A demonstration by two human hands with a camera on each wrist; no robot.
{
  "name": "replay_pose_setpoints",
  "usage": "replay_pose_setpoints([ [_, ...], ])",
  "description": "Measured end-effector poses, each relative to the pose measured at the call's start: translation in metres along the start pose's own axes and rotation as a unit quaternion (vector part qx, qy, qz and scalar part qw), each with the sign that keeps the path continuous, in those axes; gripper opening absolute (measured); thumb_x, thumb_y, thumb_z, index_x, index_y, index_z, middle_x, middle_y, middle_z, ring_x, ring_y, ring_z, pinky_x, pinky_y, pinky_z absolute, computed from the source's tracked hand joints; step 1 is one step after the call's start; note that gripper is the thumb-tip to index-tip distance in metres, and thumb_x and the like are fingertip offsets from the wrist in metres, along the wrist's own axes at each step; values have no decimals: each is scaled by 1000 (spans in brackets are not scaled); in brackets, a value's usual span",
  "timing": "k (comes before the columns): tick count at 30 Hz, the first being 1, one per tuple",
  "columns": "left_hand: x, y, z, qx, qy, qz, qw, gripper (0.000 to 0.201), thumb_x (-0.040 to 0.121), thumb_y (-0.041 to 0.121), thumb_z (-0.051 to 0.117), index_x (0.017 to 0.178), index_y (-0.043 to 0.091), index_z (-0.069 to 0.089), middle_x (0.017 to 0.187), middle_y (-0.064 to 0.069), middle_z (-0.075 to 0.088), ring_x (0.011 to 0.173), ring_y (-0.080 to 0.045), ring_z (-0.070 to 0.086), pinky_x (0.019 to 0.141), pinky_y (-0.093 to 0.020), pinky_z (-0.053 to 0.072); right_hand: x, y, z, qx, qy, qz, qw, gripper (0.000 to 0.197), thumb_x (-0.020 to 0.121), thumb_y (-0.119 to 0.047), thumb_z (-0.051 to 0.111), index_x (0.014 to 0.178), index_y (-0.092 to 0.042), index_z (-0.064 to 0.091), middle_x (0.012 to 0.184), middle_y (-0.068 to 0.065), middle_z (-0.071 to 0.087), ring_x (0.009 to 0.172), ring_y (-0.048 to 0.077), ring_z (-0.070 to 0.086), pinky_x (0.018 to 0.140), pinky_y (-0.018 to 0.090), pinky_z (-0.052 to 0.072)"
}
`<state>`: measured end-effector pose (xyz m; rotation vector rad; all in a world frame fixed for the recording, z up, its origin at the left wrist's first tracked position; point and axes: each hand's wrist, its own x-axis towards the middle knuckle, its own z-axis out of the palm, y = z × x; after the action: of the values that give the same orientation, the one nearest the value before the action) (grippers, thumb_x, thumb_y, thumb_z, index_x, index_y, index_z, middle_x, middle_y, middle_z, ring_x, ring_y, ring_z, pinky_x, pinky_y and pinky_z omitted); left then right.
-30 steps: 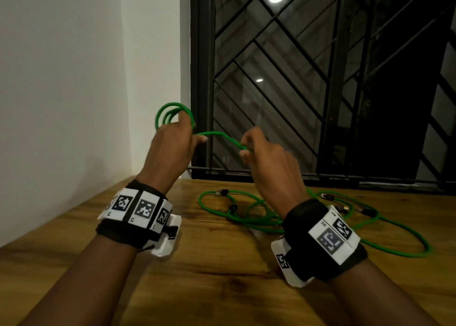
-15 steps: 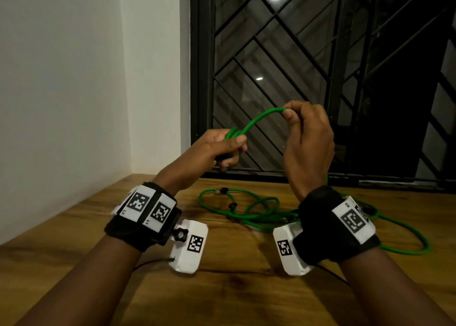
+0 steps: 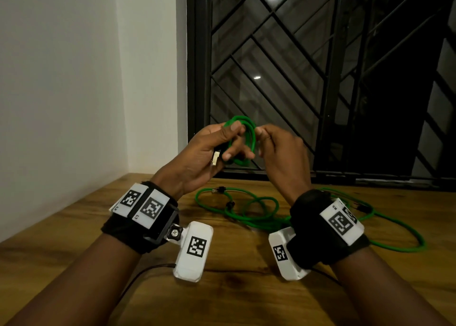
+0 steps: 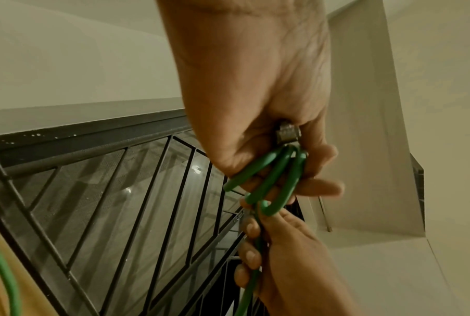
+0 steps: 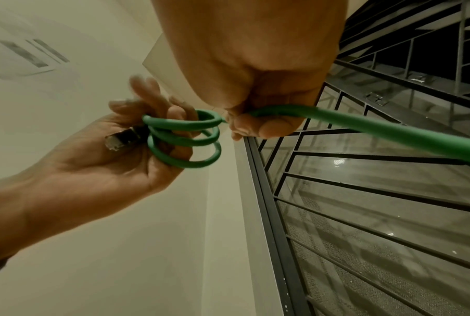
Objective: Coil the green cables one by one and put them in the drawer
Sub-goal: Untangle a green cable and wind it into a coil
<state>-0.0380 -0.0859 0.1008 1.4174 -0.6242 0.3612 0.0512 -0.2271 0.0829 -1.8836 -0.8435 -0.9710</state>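
A wooden table [image 3: 98, 227] meets a white wall [image 3: 74, 78] beside a dark barred window [image 3: 320, 78]

A wooden table [image 3: 86, 239] with a visible grain and dark knots runs up to the white wall on the left and the black window frame at the back. Loose green cables [image 3: 249, 212] lie sprawled on its far half in overlapping loops, with small dark connectors [image 3: 218, 190] showing at their ends; one wide loop [image 3: 399, 241] reaches out to the right. A thin dark wire [image 3: 145, 272] trails across the near left part of the top
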Motion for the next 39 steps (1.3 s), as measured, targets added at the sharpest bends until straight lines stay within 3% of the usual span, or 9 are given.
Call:
replay_pose_setpoints([
  [5, 3, -1, -3, -44, 1, -12, 999, 24, 98, 27, 40, 92, 6, 51, 51, 6, 41, 41, -5, 36, 58, -21, 42, -3, -1, 4, -2, -41, -1, 999, 32, 106, -40, 38, 85, -25, 57, 71, -1, 63, 71, 25, 62, 60, 39, 47],
  [11, 6, -1, -14, -143, 11, 14, 990, 31, 105, 32, 34, 94, 10, 52, 55, 7, 37, 44, -5, 33, 61, -22, 38, -7, -6, 16, 14, -158, -9, 987, 29, 106, -31, 36, 88, -22, 57, 64, -3, 66, 62, 15, 64, 71, 43, 55],
  [16, 10, 3, -26, -196, 128, 77, 969, 27, 105, 28, 37, 86, 14, 51, 60, 5, 43, 54, -7, 42, 69, -22, 40, -17, -13, 20, -45, -281, -11, 959, 18, 106, -23, 43, 110, -14, 58, 96, 4, 65, 85, 22, 62, 73, 38, 50],
  [19, 12, 3, -31, -137, 192, 114, 965, 24, 105, 21, 41, 83, 14, 48, 65, 3, 48, 65, -10, 52, 72, -22, 48, -19, -17, 20, -59, -289, -13, 955, 26, 106, -22, 46, 129, -16, 55, 115, 5, 53, 98, 22, 57, 79, 31, 42],
  [22, 15, -2, -33, -60, 234, 126, 962, 11, 103, 15, 46, 97, 8, 53, 70, 3, 64, 79, -13, 66, 81, -25, 53, -19, -19, 19, -51, -266, 0, 963, 33, 101, -23, 58, 134, -18, 58, 119, 6, 50, 101, 19, 56, 82, 27, 42],
  [26, 15, -6, -34, 12, 229, 135, 964, 25, 102, 11, 49, 123, -1, 46, 88, 0, 75, 94, -11, 70, 80, -20, 53, -17, -19, 19, -21, -247, 19, 969, 33, 90, -17, 73, 123, -18, 66, 111, 2, 64, 97, 14, 63, 86, 28, 54],
  [31, 12, -9, -27, 149, 222, 141, 953, 19, 103, 12, 47, 120, 3, 44, 90, 5, 76, 97, -11, 70, 83, -17, 50, -18, -18, 19, -16, -236, 27, 971, 22, 85, -14, 78, 101, -22, 66, 89, -6, 63, 81, 9, 63, 76, 27, 58],
  [35, 13, -10, -26, 226, 246, 163, 928, 25, 104, 13, 47, 123, -4, 45, 99, 1, 76, 92, -14, 71, 92, -26, 51, -19, -20, 19, 4, -222, 15, 975, 16, 84, -21, 80, 92, -24, 67, 78, -6, 67, 74, 7, 67, 74, 30, 59],
  [39, 13, -13, -21, 328, 236, 195, 894, 24, 103, 13, 49, 119, -6, 48, 98, 7, 74, 82, -9, 69, 85, -19, 50, -20, -24, 18, 1, -197, -11, 980, 13, 87, -26, 77, 89, -26, 65, 75, -7, 69, 73, 8, 68, 72, 33, 58],
])
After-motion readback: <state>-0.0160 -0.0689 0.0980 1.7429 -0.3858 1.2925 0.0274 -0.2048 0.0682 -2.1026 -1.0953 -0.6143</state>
